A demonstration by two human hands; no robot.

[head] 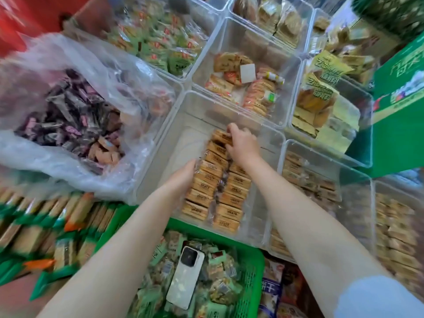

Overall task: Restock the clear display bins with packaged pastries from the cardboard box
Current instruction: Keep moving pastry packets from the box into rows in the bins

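Both hands are inside the middle clear bin (183, 106), where the packaged pastries (218, 187) stand in two tight rows along the bin's right half; the left hand (183, 177) lies with straight fingers flat against the left side of the left row, pressing and not gripping; the right hand (241, 143) is at the far end of the rows, its fingers curled down over the top packets, pinching them, though blur hides exactly how many. Each wrapper has dark print on its front, too small to read. The bin to the right holds yellow bags (321, 88) with large Chinese characters, not clear enough to read; a green carton (399, 92) at the far right carries white characters, cut by the frame edge. Below the arms a green basket (252, 267) holds green-wrapped snacks with a white phone (183, 278) lying on top; at the left a plastic bag (75, 106) holds dark purple packets.
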